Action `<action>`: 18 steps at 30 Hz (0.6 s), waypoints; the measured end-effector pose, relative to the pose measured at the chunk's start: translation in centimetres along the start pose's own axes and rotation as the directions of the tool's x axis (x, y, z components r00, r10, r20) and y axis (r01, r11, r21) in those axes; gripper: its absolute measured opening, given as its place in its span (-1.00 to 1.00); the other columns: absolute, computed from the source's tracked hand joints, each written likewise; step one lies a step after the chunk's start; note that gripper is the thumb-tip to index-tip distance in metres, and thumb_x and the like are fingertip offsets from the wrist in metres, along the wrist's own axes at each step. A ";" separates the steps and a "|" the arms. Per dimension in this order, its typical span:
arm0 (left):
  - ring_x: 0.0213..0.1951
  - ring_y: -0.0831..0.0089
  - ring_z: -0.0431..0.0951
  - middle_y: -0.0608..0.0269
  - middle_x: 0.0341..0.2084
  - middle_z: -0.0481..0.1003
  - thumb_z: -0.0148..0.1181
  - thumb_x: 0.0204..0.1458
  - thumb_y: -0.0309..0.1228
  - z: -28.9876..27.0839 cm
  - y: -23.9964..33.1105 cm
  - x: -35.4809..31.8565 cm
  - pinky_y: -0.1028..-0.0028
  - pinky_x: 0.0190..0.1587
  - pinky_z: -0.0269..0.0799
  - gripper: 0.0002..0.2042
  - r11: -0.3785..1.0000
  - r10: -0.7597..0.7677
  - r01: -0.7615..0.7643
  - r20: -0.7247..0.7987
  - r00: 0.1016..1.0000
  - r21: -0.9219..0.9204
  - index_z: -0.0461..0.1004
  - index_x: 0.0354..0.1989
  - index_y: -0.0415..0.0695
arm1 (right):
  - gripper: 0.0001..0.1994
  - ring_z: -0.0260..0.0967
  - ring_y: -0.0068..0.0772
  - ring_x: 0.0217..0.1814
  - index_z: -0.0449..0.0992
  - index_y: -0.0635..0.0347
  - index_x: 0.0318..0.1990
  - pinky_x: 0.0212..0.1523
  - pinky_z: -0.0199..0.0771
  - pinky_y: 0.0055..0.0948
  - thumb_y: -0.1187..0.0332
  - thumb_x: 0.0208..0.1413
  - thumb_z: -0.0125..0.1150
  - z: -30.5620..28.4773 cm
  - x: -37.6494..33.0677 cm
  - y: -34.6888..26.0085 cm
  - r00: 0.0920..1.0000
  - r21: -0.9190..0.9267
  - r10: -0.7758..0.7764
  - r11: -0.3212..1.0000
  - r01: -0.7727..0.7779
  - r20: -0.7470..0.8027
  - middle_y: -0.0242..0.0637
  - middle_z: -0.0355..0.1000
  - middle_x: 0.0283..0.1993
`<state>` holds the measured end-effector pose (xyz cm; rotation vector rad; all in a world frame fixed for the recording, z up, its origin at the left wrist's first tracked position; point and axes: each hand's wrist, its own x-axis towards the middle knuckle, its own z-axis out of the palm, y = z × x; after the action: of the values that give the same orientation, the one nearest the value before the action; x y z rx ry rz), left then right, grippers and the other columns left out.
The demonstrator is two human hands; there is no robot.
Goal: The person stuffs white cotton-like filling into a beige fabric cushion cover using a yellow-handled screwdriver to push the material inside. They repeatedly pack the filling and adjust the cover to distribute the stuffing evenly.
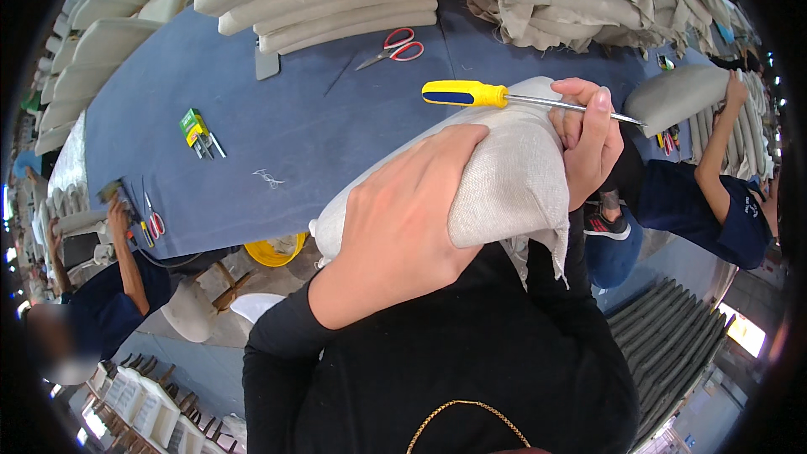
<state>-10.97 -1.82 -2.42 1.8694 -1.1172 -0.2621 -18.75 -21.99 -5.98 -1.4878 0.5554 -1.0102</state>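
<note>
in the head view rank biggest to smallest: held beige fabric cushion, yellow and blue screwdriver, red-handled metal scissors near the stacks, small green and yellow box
1. beige fabric cushion
2. yellow and blue screwdriver
3. red-handled metal scissors
4. green and yellow box
Nearness enlarges the first two.

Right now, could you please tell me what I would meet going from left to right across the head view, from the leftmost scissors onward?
Leftmost red-handled scissors, yellow-and-green box, loose white threads, other red-handled scissors, yellow screwdriver handle, right hand, grey cushion.
</note>
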 end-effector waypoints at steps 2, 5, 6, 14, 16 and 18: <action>0.07 -0.03 0.68 -0.06 0.08 0.63 0.59 -0.22 -0.37 0.1 -0.5 -0.4 0.22 0.11 0.59 -0.25 0.998 0.054 -0.055 -0.051 0.997 -0.019 0.49 0.27 -0.17 | -0.40 0.11 -0.70 -0.48 0.28 0.33 -0.64 -0.39 0.10 -0.51 0.19 0.54 -0.07 0.0 -0.2 -0.3 1.000 -0.029 -0.008 1.000 0.009 0.025 0.06 0.61 -0.18; 0.05 0.00 0.70 -0.06 0.06 0.64 0.59 -0.23 -0.39 -0.6 -0.2 -0.7 0.24 0.09 0.61 -0.30 0.994 0.100 -0.102 -0.066 0.993 -0.027 0.54 0.22 -0.18 | -0.39 0.16 -0.67 -0.48 0.24 0.32 -0.67 -0.39 0.11 -0.51 0.18 0.53 -0.06 -0.1 -0.1 -1.5 0.994 -0.096 -0.003 0.995 0.013 0.106 0.08 0.61 -0.21; 0.05 0.02 0.70 -0.07 0.06 0.64 0.59 -0.23 -0.39 -0.9 0.1 -0.7 0.25 0.09 0.61 -0.32 0.994 0.109 -0.110 -0.060 0.992 -0.026 0.56 0.20 -0.19 | -0.38 0.17 -0.66 -0.48 0.23 0.32 -0.67 -0.40 0.11 -0.51 0.18 0.53 -0.06 -0.2 0.1 -2.2 0.989 -0.115 -0.004 0.993 0.021 0.145 0.09 0.61 -0.22; 0.09 0.04 0.68 0.01 0.05 0.65 0.52 -0.25 -0.44 -0.6 0.1 -1.1 0.22 0.13 0.60 -0.34 0.980 0.179 -0.175 0.032 0.983 -0.091 0.55 0.18 -0.22 | -0.45 0.15 -0.66 -0.50 0.40 0.39 -0.54 -0.43 0.10 -0.48 0.20 0.53 -0.06 -0.1 1.0 -7.4 0.870 -0.145 0.096 0.989 -0.028 0.484 -0.20 0.51 -0.40; 0.09 0.04 0.68 0.01 0.05 0.65 0.53 -0.24 -0.42 -0.5 -0.1 -0.8 0.22 0.14 0.59 -0.34 0.974 0.206 -0.200 0.044 0.978 -0.108 0.55 0.18 -0.22 | -0.47 0.16 -0.65 -0.48 0.49 0.43 -0.46 -0.43 0.11 -0.46 0.20 0.54 -0.07 0.5 1.3 -6.2 0.839 -0.100 -0.047 0.988 0.120 0.542 -0.25 0.48 -0.43; 0.10 0.02 0.67 0.00 0.05 0.65 0.54 -0.24 -0.40 -0.6 -0.5 -0.4 0.21 0.16 0.58 -0.35 0.970 0.215 -0.210 0.033 0.976 -0.122 0.56 0.16 -0.21 | -0.47 0.19 -0.60 -0.43 0.57 0.44 -0.35 -0.36 0.18 -0.45 0.17 0.57 -0.11 0.3 1.3 -5.5 0.854 -0.063 -0.041 0.994 0.087 0.519 -0.29 0.44 -0.44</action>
<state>-10.56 -1.03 -2.55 1.6323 -1.2948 -0.2435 -18.93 -21.83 -0.28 -1.7781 0.1590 -0.5945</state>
